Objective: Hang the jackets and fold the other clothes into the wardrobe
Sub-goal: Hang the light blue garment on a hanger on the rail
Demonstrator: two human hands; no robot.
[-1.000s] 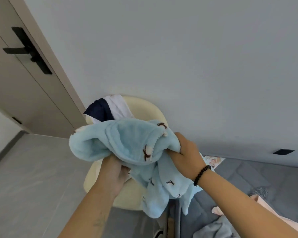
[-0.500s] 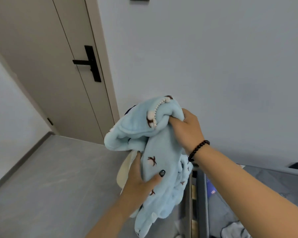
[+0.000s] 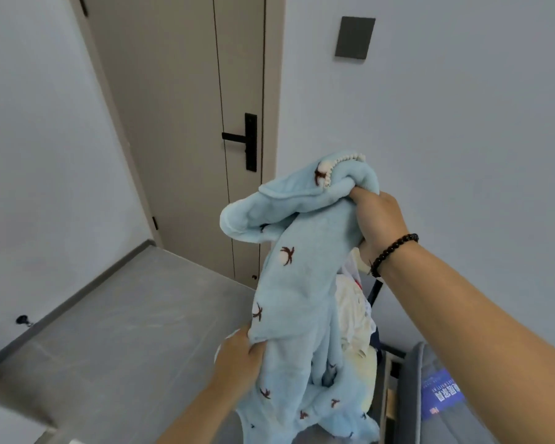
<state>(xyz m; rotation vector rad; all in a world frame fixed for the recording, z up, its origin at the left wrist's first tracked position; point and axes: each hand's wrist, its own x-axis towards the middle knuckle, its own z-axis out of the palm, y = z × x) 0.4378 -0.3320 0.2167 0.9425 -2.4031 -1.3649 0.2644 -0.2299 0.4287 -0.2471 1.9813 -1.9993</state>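
Observation:
A fluffy light-blue garment (image 3: 305,283) with small brown embroidered marks and a white bobble trim hangs in front of me. My right hand (image 3: 377,222), with a black bead bracelet on its wrist, grips the garment's top near the trim. My left hand (image 3: 239,355) pinches its left edge lower down. The lower part of the cloth droops over a cream chair (image 3: 364,373) that carries a pile of white clothes (image 3: 353,307). No wardrobe is in view.
A beige door (image 3: 180,123) with a black handle (image 3: 245,141) stands shut straight ahead. A dark wall plate (image 3: 354,38) sits on the grey wall at right. Grey floor (image 3: 109,341) spreads at left. A grey bed edge (image 3: 414,395) with a blue label lies at bottom right.
The view has swung left and the garment has been lifted higher. My left hand slid down from the middle of the cloth to its left edge, stretching the piece out longer.

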